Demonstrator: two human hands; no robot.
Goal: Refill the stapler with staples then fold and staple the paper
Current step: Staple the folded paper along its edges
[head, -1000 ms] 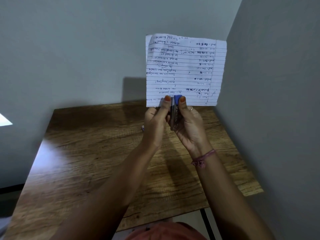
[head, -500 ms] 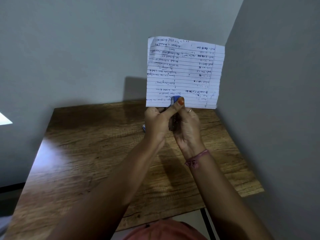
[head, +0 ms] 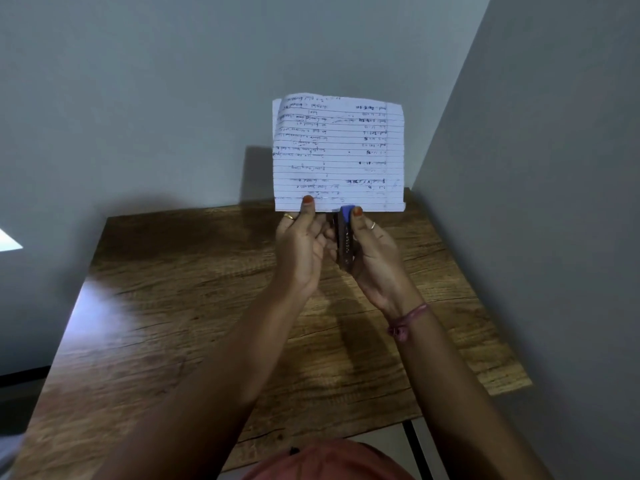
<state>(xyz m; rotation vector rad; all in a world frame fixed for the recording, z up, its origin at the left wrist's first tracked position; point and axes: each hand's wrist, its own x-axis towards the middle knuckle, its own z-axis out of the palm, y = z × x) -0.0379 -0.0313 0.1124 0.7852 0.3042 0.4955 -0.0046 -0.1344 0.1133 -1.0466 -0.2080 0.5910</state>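
both hands up over the desk (head: 194, 306): left hand (head: 299, 247) pinches the folded paper (head: 337, 154), right hand (head: 372, 258) grips the stapler (head: 345, 237) — squeeze firmly, edges aligned.

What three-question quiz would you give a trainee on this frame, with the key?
1. True or false: the folded paper lies flat on the wooden table.
2. Which hand grips the stapler?
A. left hand
B. right hand
C. neither
3. Fill in: the stapler meets the paper at its ___ edge.

Key:
1. False; it is held up in the air, above the table.
2. B; the left hand pinches the paper's lower edge.
3. Bottom.
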